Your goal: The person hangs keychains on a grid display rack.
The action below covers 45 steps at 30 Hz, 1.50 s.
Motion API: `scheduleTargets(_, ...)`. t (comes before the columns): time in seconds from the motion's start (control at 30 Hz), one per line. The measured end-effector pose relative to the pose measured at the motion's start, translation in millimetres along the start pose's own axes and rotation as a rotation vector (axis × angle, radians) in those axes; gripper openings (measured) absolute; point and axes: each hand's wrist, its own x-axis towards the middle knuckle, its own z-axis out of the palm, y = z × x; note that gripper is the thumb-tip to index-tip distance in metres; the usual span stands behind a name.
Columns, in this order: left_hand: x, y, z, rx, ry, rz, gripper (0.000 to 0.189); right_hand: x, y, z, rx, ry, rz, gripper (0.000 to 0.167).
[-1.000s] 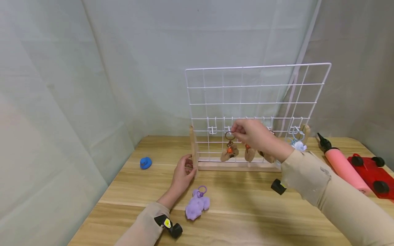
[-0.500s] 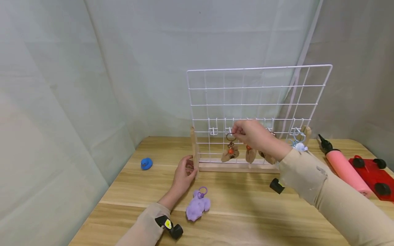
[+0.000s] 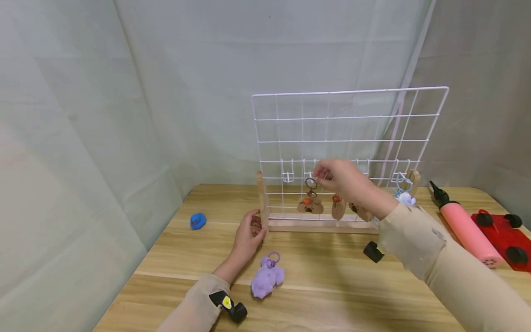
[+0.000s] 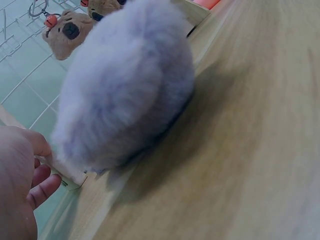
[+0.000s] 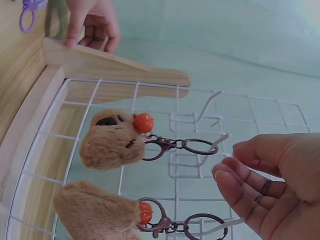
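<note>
My right hand (image 3: 344, 179) is at the white wire rack, fingertips just off the ring of a brown bear plush keychain (image 3: 310, 206). In the right wrist view the keychain's dark ring (image 5: 200, 146) hangs on a white hook, and the thumb and fingers stand slightly apart with nothing between them. My left hand (image 3: 245, 237) grips the rack's left wooden upright (image 3: 262, 198), its thumb on the near edge and fingers curled behind. A purple plush keychain (image 3: 265, 279) lies on the table by the left wrist, filling much of the left wrist view.
More brown plush keychains (image 3: 338, 210) hang to the right, partly behind the right arm, with a white-and-blue one (image 3: 404, 198) at the far end. A blue rubber duck (image 3: 197, 221) sits at left. A pink pump (image 3: 469, 233) and red toy car (image 3: 504, 237) lie at right.
The right fingers have let go of the ring and drawn slightly away from it. The bear keychain has swung round to face forward. The left hand keeps its place.
</note>
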Motion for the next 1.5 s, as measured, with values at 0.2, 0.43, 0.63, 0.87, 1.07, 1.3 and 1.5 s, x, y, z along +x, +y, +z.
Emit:
scheduleTargets(0.2, 3.1, -19.1, 3.5, -0.011, 0.006, 0.013, 0.051, -5.9, 1, -2, 0.024, 0.058, -0.017, 0.010)
scheduleTargets(0.43, -0.5, -0.6, -0.9, -0.012, -0.002, 0.003, 0.050, -12.8, -4, -3, 0.041, 0.091, -0.055, 0.013)
scheduleTargets(0.63, -3.2, 18.3, -5.7, -0.012, -0.010, 0.002, 0.049, -19.6, -9, 5, 0.070, 0.126, -0.066, 0.012)
scheduleTargets(0.87, 4.2, -12.8, 5.0, -0.027, -0.018, -0.002, 0.052, -32.6, -12, 18, 0.134, 0.160, -0.116, 0.011)
scheduleTargets(1.07, 3.3, -17.3, 4.1, -0.039, 0.001, -0.003, 0.052, -37.5, -14, 32, 0.148, 0.165, -0.172, 0.012)
scheduleTargets(1.3, 3.6, -16.3, 3.3, -0.043, 0.003, 0.018, 0.051, -45.8, -14, 60, 0.225, 0.133, -0.182, 0.012)
scheduleTargets(1.5, 3.7, -17.1, 4.0, -0.035, 0.004, -0.006, 0.052, -48.9, -12, 85, 0.291, 0.091, -0.191, 0.012)
